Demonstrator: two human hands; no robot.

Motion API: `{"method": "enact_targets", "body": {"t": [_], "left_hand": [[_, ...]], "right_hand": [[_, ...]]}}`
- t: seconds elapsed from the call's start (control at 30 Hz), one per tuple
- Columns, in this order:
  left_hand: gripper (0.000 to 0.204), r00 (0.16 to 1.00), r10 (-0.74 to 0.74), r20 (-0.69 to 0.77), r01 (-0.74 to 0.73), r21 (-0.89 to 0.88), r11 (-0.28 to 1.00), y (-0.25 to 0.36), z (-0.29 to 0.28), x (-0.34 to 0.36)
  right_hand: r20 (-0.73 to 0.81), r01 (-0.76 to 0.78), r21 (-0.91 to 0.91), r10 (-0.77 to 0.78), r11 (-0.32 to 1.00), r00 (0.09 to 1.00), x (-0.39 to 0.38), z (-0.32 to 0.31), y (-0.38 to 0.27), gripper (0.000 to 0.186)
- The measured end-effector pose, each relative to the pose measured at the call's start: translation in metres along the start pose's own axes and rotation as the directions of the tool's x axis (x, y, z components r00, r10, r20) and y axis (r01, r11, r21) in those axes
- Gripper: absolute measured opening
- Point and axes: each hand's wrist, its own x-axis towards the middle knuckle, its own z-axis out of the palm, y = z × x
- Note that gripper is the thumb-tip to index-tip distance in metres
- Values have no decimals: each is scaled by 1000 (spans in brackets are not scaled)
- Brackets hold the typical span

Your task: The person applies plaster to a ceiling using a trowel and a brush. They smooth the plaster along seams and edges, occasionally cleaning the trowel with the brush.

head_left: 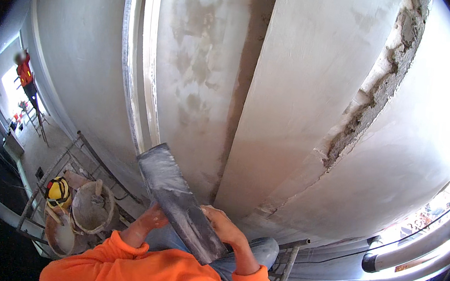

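A long, flat grey plastering trowel [183, 199] with whitish plaster smears is tilted in front of my body, its broad face toward me. My left hand [154, 218] is closed at its left side, with the fingers partly hidden behind the blade. At the right edge, my right hand [221, 225] grips it with bent fingers. The trowel's far end overlaps the foot of two pale vertical strips [146, 77] on the wall. Any handle is hidden from view.
The plastered wall [201, 55] has damp patches and a rough broken groove [372, 95]. At left stand a bucket of plaster [94, 209], a second bucket [63, 236] and a yellow helmet [59, 191], beside scaffold rails [45, 176]. Another person [26, 73] stands far left. Pipes [416, 254] run right.
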Motion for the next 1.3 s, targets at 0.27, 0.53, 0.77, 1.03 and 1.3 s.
{"method": "enact_targets", "body": {"t": [0.27,0.53,0.77,1.03,1.3], "left_hand": [[45,989,76,123,-144,789,597,-26,22,10],[34,986,-66,-151,-58,-690,721,41,-6,65],[46,843,-154,-516,-286,-672,683,112,-23,101],[47,858,-38,-512,-313,-581,751,134,-57,122],[43,697,424,-578,-358,232,904,166,-72,149]], "right_hand": [[30,-499,291,514,816,858,-17,20,16,44],[-295,-463,-22,437,886,850,-68,1,21,37],[-721,-14,546,478,838,501,-114,-61,-9,33],[-853,9,-67,-62,998,518,-57,-303,-121,37],[-902,-66,-141,-100,988,420,-44,-321,-124,34]]}}
